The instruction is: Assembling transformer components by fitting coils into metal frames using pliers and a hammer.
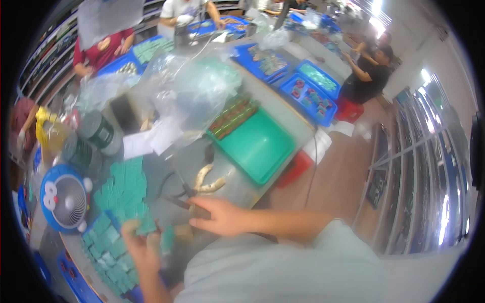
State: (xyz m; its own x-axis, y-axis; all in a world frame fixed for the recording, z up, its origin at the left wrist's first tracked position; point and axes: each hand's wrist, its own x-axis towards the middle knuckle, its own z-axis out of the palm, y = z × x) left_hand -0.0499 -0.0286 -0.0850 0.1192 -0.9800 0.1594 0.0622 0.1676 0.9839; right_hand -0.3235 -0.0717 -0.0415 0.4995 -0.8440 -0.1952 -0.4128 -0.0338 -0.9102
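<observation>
My left hand [144, 255] is blurred, its fingers apart at the edge of several flat green pieces [106, 250] in a blue tray. Pale covers seem to sit on its fingertips. Just right of it is a small green piece [167, 238]; whether they touch I cannot tell. My right hand [217, 216] is closed round something dark and narrow [178, 203], too blurred to name. Beyond that hand lie pliers with cream-wrapped handles [206, 181], handles spread. More green pieces [124, 189] are heaped on the grey table [169, 222].
A green tray [260, 146] with green-brown strips [233, 118] lies at the table's right edge. A blue fan [65, 199] stands left, near a dark jar [100, 132] and a yellow-topped bottle [49, 129]. Clear plastic bags [189, 91] cover the far part. Other people work beyond.
</observation>
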